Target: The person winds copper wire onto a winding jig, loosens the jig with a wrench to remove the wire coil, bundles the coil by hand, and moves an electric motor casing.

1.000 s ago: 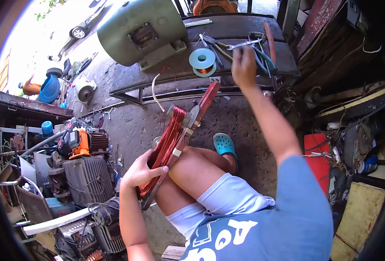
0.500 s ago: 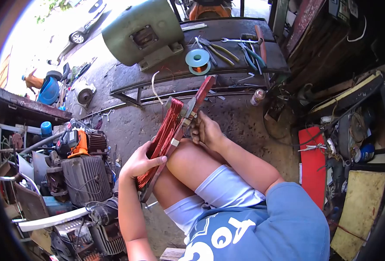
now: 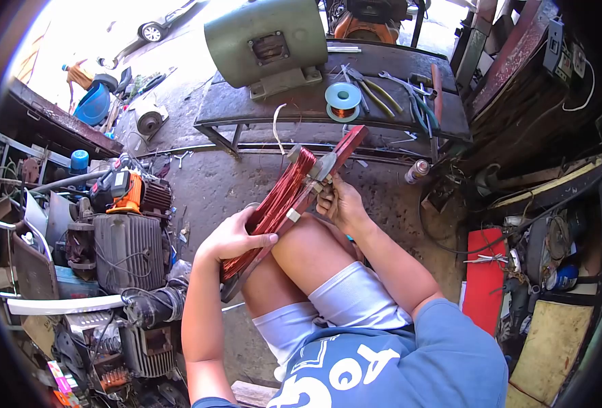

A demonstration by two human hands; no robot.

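Note:
Across my lap rests a winding former with a long red bar (image 3: 350, 144) and a thick bundle of red copper wire (image 3: 278, 204) wound on it. My left hand (image 3: 238, 234) grips the lower part of the bundle, thumb lying over the bar's edge. Higher up, my right hand (image 3: 342, 202) has its fingers curled at metal hardware (image 3: 319, 178) on the former's side; what exactly sits in the fingertips is hidden. A white band (image 3: 292, 215) shows on the bar between my hands.
Ahead, a metal workbench (image 3: 206, 112) carries a green motor housing (image 3: 267, 47), a wire spool (image 3: 342, 96), pliers (image 3: 379, 95) and a wrench (image 3: 403, 81). Old motors (image 3: 129, 251) crowd the left. A spray can (image 3: 417, 171) stands on the floor; a red panel (image 3: 483, 279) leans at right.
The view has shifted, so the bench and motor housing appear farther right. Both hands keep their places on the former, with the right fingers slightly changed in pose.

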